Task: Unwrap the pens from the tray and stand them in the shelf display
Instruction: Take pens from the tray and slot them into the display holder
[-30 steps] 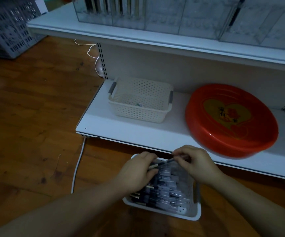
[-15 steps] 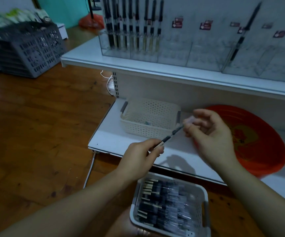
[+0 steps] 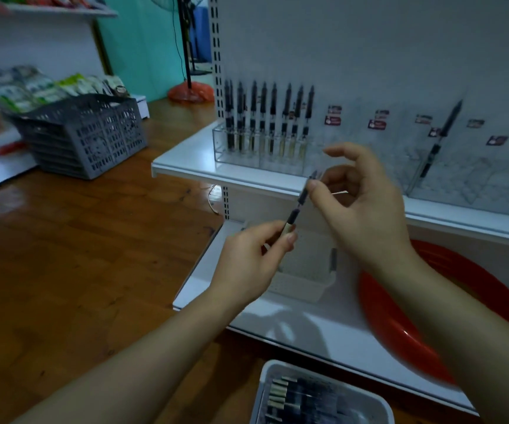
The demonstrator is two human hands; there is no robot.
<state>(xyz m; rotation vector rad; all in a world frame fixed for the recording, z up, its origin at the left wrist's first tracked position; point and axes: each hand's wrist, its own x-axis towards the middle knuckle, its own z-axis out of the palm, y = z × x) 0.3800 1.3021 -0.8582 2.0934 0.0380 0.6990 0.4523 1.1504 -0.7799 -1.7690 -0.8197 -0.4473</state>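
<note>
On the far left a grey crate (image 3: 85, 134) stands on the wooden floor (image 3: 63, 255), and it now sits lower and closer than half a second ago, because your view has risen. Your left hand (image 3: 247, 264) pinches the lower, pale end of the pen (image 3: 297, 206) between thumb and bent fingers, like before, but the hand is higher now, in front of the white basket (image 3: 305, 280) on the lower shelf (image 3: 308, 328). The pen points up and to the right, tilted. Above it, on the upper shelf (image 3: 192, 157), the clear display (image 3: 247, 151) holds a row of upright pens (image 3: 265, 117) at its left part; more of them and of the wall behind show now than earlier. Your right hand (image 3: 360, 206) touches the upper end of the pen with the thumb tip, and I cannot tell if a finger closes on it from behind; the other fingers spread loosely, more open than before. A thin clear strip (image 3: 339, 192) shows near the palm, too blurred to tell more. To the right, one single pen (image 3: 439, 139) leans in the display. The red plate (image 3: 400, 328) lies on the lower shelf behind your right forearm. The tray (image 3: 323, 393) with wrapped pens is at the bottom edge, only partly in view now.
</note>
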